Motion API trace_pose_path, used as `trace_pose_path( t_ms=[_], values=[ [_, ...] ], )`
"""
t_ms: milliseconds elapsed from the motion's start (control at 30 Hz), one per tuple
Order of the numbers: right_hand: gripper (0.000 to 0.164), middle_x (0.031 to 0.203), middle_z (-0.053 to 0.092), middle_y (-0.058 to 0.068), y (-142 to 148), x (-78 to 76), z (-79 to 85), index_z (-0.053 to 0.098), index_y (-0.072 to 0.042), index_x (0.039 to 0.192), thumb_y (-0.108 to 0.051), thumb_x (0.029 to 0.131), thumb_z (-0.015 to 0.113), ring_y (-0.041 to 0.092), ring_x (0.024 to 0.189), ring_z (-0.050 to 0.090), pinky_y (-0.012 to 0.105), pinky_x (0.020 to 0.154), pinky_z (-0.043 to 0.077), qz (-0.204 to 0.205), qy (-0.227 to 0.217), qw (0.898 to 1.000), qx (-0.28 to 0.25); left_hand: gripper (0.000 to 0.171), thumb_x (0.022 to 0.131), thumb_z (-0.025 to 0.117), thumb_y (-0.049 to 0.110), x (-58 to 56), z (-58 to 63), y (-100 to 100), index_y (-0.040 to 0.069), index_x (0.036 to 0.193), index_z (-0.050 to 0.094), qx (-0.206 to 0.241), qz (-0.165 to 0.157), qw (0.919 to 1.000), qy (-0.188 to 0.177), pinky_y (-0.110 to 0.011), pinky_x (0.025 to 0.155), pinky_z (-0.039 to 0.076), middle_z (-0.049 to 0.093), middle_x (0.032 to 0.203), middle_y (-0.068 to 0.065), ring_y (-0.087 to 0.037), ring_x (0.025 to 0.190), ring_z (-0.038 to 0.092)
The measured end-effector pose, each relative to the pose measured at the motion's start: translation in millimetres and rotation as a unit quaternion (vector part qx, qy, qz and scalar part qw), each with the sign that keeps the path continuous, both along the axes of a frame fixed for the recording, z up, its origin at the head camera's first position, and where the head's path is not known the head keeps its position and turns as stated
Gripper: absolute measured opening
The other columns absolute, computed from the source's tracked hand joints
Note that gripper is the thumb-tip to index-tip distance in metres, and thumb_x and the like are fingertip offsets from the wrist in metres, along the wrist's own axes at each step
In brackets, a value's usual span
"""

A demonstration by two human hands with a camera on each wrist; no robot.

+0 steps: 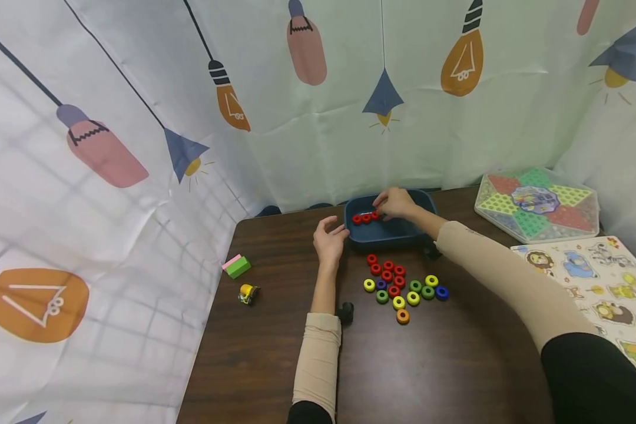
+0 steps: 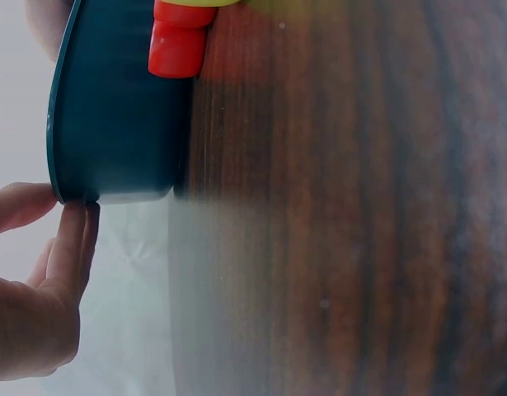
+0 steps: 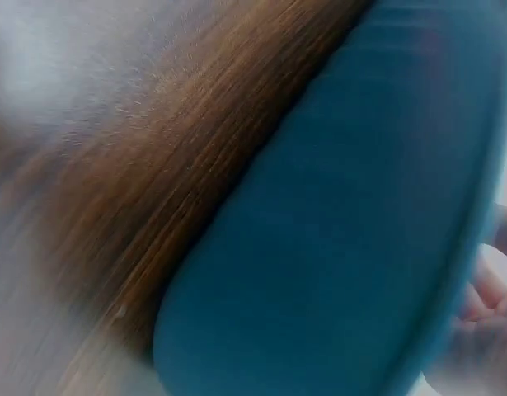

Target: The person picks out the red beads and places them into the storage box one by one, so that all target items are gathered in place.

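Note:
A dark blue tray (image 1: 387, 239) stands at the table's back edge. In it, red rings (image 1: 361, 218) lie in a row at the left. My right hand (image 1: 397, 204) reaches into the tray, its thumb and finger pinching the red ring (image 1: 376, 215) at the row's right end. In the right wrist view, the tray wall (image 3: 319, 239) partly hides that hand (image 3: 484, 322). My left hand (image 1: 329, 240) is at the tray's left end. In the left wrist view its extended thumb and fingers (image 2: 68, 247) touch the tray's outer end (image 2: 113, 165).
Several loose rings (image 1: 399, 281), red, yellow, green, blue and orange, lie in front of the tray. Toward the left edge are green and pink blocks (image 1: 238, 267) and a small yellow toy (image 1: 248, 293). A hexagonal box (image 1: 537, 203) and an animal picture board (image 1: 604, 288) lie at right.

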State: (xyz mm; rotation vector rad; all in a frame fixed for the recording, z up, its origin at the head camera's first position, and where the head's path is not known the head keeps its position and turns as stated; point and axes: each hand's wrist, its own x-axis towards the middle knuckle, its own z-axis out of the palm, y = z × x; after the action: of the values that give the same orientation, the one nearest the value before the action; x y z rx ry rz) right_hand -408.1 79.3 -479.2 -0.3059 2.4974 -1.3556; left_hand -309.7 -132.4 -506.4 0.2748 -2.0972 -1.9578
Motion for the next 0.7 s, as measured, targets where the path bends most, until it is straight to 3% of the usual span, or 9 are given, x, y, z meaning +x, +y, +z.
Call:
trace_pose_path(
  t_ms=[233, 400, 600, 700],
  values=[
    [0.021, 0.104, 0.072, 0.018, 19.7, 36.9, 27.4, 0.07, -0.003, 0.111, -0.013, 0.092, 0.068, 0.037, 0.09, 0.07, 0.049, 0.077, 0.058, 0.076, 0.064, 0.995, -0.011, 0.045, 0.079, 0.075, -0.006, -0.4, 2.0, -0.2, 0.014, 0.118, 0.064, 0.004, -0.001, 1.0, -0.007, -0.032, 0.084, 0.057, 0.057, 0.131, -0.011, -0.017, 0.103, 0.069],
    [0.014, 0.097, 0.074, 0.014, 27.6, 72.1, 41.4, 0.073, -0.011, 0.103, -0.016, 0.09, 0.072, 0.036, 0.085, 0.07, 0.048, 0.072, 0.059, 0.144, 0.072, 0.987, -0.012, 0.044, 0.08, 0.075, -0.006, -1.7, 1.8, -3.7, 0.013, 0.118, 0.063, 0.007, 0.0, 1.0, -0.006, -0.032, 0.084, 0.057, 0.057, 0.13, -0.009, -0.016, 0.103, 0.069],
    [0.016, 0.098, 0.074, 0.01, 37.2, 109.3, 36.5, 0.073, -0.013, 0.104, -0.01, 0.088, 0.072, 0.033, 0.089, 0.07, 0.047, 0.071, 0.059, 0.204, 0.034, 0.978, 0.018, 0.043, 0.08, 0.075, -0.005, -1.6, 0.5, -3.4, 0.011, 0.118, 0.063, 0.033, -0.007, 0.9994, -0.01, -0.033, 0.087, 0.056, 0.056, 0.133, -0.015, -0.019, 0.105, 0.068],
    [0.019, 0.098, 0.074, 0.007, 41.9, 119.1, 25.5, 0.072, -0.011, 0.106, -0.008, 0.087, 0.073, 0.024, 0.083, 0.071, 0.038, 0.068, 0.059, 0.218, 0.049, 0.973, 0.065, 0.043, 0.08, 0.075, -0.006, -1.1, -1.0, -1.6, 0.011, 0.117, 0.063, 0.047, -0.006, 0.9988, -0.01, -0.033, 0.088, 0.056, 0.055, 0.134, -0.017, -0.019, 0.106, 0.068]
  ],
)
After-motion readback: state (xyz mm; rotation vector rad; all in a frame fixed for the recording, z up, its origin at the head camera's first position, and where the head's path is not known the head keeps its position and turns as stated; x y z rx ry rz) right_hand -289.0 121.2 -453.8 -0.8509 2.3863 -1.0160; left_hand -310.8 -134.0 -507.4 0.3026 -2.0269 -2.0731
